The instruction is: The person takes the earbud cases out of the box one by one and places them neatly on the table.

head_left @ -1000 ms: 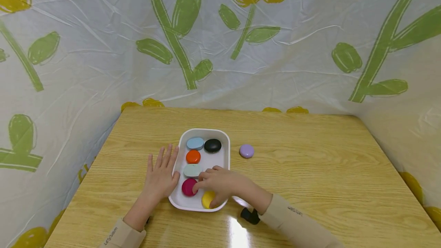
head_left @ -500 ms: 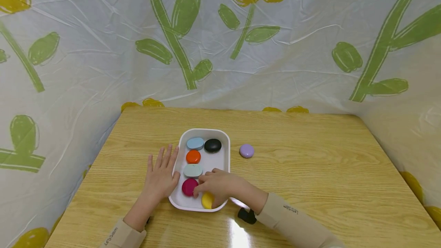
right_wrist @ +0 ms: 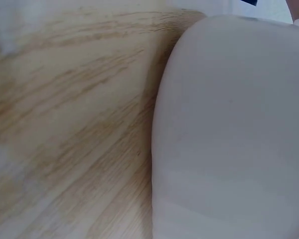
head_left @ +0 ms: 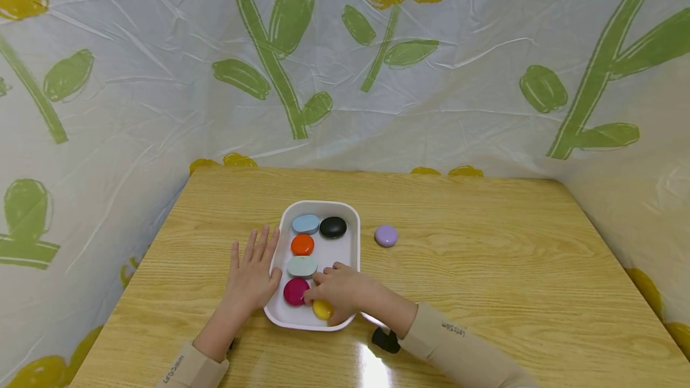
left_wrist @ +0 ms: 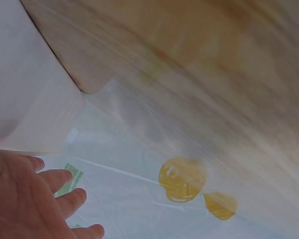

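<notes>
Yellow pebble (head_left: 322,309): small, smooth, judged light, hard and slippery, lying in the white tray (head_left: 353,238), pinched at its edges by the right hand (head_left: 339,289); left hand (head_left: 251,273) laid flat on the surface (head_left: 485,268).

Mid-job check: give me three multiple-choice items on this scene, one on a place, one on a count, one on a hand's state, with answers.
1. Where is the purple pebble?
A. in the tray
B. on the table right of the tray
C. under the left hand

2. How many pebbles lie in the tray?
A. four
B. six
C. eight

3. What is the right hand doing?
A. gripping the yellow pebble
B. lying flat on the table
C. lifting the tray

Answers: 1 B, it sits alone on bare wood. 2 B, blue, black, orange, grey-green, magenta, yellow. 3 A, its fingers curl round the yellow one; the left hand lies flat beside the tray.
</notes>
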A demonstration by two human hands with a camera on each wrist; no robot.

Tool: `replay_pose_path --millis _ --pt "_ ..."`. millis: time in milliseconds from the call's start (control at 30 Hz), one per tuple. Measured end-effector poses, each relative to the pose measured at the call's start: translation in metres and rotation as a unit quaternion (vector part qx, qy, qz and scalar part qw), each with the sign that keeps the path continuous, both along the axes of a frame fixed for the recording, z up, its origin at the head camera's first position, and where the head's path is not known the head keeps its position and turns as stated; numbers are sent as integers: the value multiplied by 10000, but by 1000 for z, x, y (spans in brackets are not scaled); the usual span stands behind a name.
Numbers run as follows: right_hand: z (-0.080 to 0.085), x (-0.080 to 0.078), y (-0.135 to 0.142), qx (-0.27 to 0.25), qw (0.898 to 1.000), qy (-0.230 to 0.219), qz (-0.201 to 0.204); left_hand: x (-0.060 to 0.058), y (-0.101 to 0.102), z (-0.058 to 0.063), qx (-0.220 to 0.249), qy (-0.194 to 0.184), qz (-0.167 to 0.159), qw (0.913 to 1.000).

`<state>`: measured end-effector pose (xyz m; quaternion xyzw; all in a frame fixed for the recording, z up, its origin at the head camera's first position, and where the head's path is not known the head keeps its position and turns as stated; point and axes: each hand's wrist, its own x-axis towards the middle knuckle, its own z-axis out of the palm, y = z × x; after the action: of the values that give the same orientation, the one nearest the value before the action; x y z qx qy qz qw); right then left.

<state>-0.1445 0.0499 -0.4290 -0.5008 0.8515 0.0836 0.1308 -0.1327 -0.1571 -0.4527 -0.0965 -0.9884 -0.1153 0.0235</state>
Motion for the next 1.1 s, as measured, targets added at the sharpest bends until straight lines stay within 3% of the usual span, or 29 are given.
replay_pose_path --millis 267,467,667,833,1100 --pt "-2 -3 2 -333 9994 68 -91 0 0 -1 -19 -2 -7 10000" --pt "8 -11 14 -1147 9922 412 -250 0 0 0 -32 33 -17 10000" --pt "27 -24 36 -2269 9699 397 -790 0 0 -1 -18 5 -16 10000" --pt "33 -37 60 -2803 9478 556 -1417 0 0 0 -81 42 -17 10000" --pt "23 -52 104 -2917 9195 1110 -2391 -1 1 1 -108 -17 -13 9999"
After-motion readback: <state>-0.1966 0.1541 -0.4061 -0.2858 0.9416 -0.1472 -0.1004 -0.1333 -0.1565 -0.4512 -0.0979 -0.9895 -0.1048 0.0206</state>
